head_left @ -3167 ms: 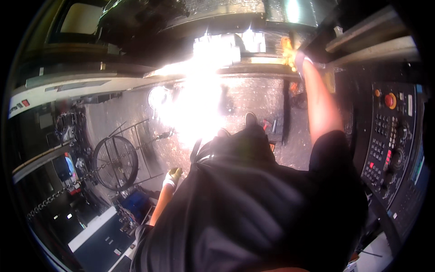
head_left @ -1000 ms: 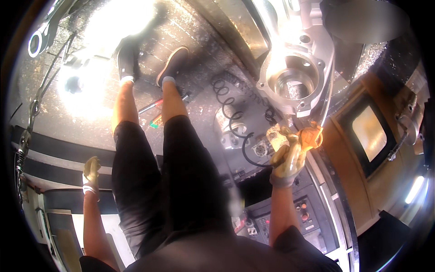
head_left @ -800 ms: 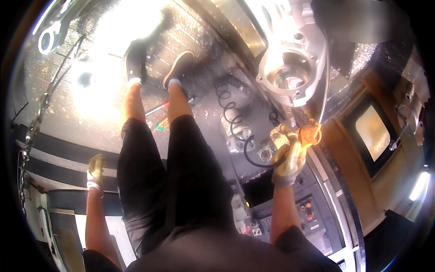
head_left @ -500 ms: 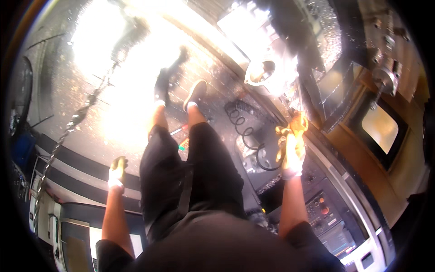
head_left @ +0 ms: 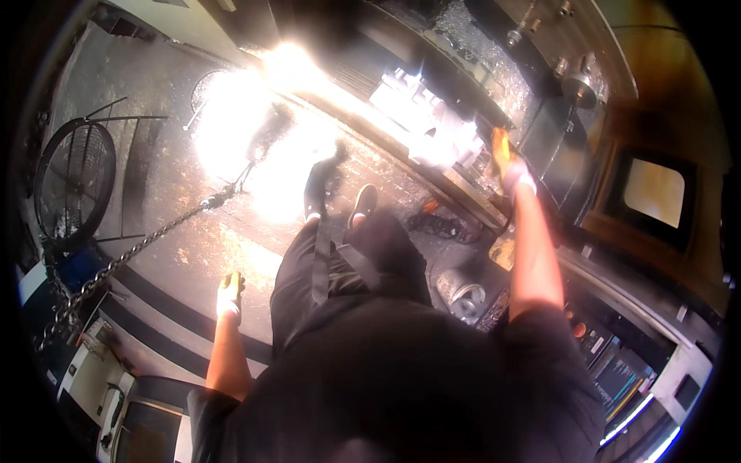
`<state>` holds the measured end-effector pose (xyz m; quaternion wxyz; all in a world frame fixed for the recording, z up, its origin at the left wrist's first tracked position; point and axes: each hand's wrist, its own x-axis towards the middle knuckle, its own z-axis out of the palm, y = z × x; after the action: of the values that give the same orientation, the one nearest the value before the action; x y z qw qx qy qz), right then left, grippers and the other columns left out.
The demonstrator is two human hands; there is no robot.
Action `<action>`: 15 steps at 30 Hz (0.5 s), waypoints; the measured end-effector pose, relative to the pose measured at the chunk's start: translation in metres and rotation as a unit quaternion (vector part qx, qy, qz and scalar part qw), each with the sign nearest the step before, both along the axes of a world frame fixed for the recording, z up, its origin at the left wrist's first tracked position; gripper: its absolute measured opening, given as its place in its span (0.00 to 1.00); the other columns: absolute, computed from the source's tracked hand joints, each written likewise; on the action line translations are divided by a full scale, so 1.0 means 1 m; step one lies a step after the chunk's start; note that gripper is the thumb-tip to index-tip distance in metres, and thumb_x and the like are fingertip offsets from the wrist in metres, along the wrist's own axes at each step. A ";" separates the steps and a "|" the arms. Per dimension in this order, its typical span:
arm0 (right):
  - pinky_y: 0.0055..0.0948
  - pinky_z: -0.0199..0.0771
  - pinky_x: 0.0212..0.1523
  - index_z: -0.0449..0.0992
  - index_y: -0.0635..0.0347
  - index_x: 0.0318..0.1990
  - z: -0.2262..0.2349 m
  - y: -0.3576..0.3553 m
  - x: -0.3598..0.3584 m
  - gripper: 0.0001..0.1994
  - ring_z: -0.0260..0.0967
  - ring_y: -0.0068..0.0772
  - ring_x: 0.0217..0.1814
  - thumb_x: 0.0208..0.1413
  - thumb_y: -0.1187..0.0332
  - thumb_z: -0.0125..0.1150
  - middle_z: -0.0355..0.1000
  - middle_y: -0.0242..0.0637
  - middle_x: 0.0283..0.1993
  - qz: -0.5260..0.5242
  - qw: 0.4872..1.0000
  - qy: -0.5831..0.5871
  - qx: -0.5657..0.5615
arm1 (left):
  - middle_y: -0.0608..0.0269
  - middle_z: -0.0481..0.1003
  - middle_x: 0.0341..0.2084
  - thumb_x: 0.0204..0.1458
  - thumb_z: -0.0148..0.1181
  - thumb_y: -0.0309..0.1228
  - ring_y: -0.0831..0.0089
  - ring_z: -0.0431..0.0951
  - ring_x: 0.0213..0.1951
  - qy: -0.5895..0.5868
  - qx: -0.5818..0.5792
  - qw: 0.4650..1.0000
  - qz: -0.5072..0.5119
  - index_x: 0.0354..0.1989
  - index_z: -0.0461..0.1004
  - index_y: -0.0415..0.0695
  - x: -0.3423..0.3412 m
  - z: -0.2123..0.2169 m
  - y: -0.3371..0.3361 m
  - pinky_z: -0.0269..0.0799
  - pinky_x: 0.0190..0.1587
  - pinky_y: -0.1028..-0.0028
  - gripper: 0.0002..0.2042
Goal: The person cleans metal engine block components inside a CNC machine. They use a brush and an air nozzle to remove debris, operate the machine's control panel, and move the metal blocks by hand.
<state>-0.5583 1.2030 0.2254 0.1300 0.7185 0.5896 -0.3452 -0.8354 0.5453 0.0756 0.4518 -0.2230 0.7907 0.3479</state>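
Observation:
My right hand [head_left: 506, 160], in a yellow and white glove, reaches forward into the machine bay. Its fingers look stretched out, close to the right end of a shiny metal workpiece [head_left: 440, 139] with a round opening. Glare blurs their tips, and I see nothing held in them. Away from the machine, my left hand [head_left: 231, 293] hangs low over the floor on the left, also gloved. Its fingers are loosely apart with nothing in them. A dark coiled hose [head_left: 440, 225] lies below the machine's front ledge [head_left: 471, 193].
A chain [head_left: 147, 251] hangs slanting across the left, near a round floor fan [head_left: 75, 181]. At the lower right is a control panel [head_left: 617, 378] with a screen. A grey cylindrical container [head_left: 457, 289] stands beside my leg. Metal chips [head_left: 471, 35] lie inside the machine. Strong glare covers part of the floor.
My right hand has moved forward from beside the ledge into the machine bay, its arm straighter. My view has shifted and turned toward the machine. The left hand still hangs low.

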 end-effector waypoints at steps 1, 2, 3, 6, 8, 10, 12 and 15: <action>0.43 0.70 0.25 0.73 0.63 0.57 -0.002 0.019 -0.003 0.53 0.65 0.38 0.22 0.47 0.18 0.35 0.74 0.46 0.32 0.014 1.000 -0.015 -0.007 | 0.59 0.78 0.46 0.57 0.59 0.48 0.69 0.73 0.43 0.001 0.001 1.000 0.003 0.55 0.72 0.41 0.002 0.004 -0.005 0.64 0.48 0.69 0.25; 0.42 0.68 0.22 0.76 0.61 0.51 -0.011 0.037 -0.001 0.50 0.62 0.34 0.20 0.48 0.19 0.35 0.73 0.41 0.30 0.007 0.998 -0.016 -0.062 | 0.60 0.78 0.46 0.57 0.59 0.48 0.70 0.72 0.43 0.002 0.004 1.000 0.005 0.56 0.72 0.41 0.004 0.006 -0.006 0.64 0.48 0.69 0.25; 0.35 0.61 0.16 0.76 0.60 0.46 -0.020 0.056 -0.006 0.48 0.56 0.27 0.15 0.49 0.19 0.37 0.72 0.38 0.27 0.021 0.993 -0.042 -0.105 | 0.60 0.78 0.46 0.57 0.59 0.47 0.70 0.72 0.43 0.006 0.007 1.000 0.009 0.56 0.72 0.41 0.006 0.008 -0.007 0.64 0.48 0.69 0.25; 0.29 0.54 0.14 0.77 0.59 0.38 -0.047 0.081 -0.012 0.31 0.54 0.23 0.14 0.54 0.35 0.52 0.70 0.32 0.22 0.031 0.991 0.099 -0.080 | 0.59 0.78 0.46 0.57 0.58 0.48 0.68 0.75 0.44 0.021 0.002 1.000 -0.006 0.56 0.72 0.43 0.025 0.007 -0.019 0.66 0.47 0.65 0.25; 0.29 0.58 0.17 0.79 0.56 0.32 -0.048 0.084 -0.037 0.19 0.60 0.24 0.17 0.58 0.49 0.61 0.72 0.30 0.23 0.073 0.983 0.146 -0.079 | 0.60 0.79 0.46 0.57 0.57 0.49 0.67 0.76 0.44 0.013 -0.008 0.998 -0.062 0.57 0.72 0.45 0.034 0.001 -0.030 0.66 0.47 0.63 0.25; 0.29 0.59 0.18 0.78 0.56 0.31 -0.055 0.080 -0.059 0.19 0.62 0.24 0.18 0.59 0.49 0.60 0.72 0.30 0.24 0.080 0.983 0.152 -0.063 | 0.60 0.79 0.41 0.58 0.58 0.44 0.69 0.76 0.41 0.025 -0.004 0.998 -0.066 0.52 0.74 0.40 0.046 0.011 -0.016 0.68 0.46 0.68 0.22; 0.31 0.61 0.19 0.78 0.57 0.31 -0.047 0.067 -0.084 0.20 0.64 0.25 0.19 0.60 0.48 0.57 0.72 0.31 0.24 0.111 0.982 0.139 -0.062 | 0.60 0.78 0.37 0.59 0.59 0.41 0.71 0.74 0.37 0.034 0.004 0.996 -0.085 0.49 0.75 0.37 0.051 0.018 -0.011 0.69 0.45 0.70 0.18; 0.34 0.67 0.26 0.78 0.59 0.36 -0.023 0.043 -0.109 0.23 0.69 0.28 0.25 0.62 0.45 0.53 0.74 0.34 0.28 0.148 0.980 0.108 -0.074 | 0.60 0.78 0.37 0.59 0.60 0.41 0.72 0.74 0.37 0.036 0.008 0.995 -0.091 0.49 0.76 0.37 0.048 0.021 0.001 0.69 0.45 0.70 0.19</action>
<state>-0.6673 1.2461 0.2029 0.1685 0.5700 0.6730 -0.4401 -0.7874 0.5461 0.0967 0.4546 -0.1337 0.8208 0.3189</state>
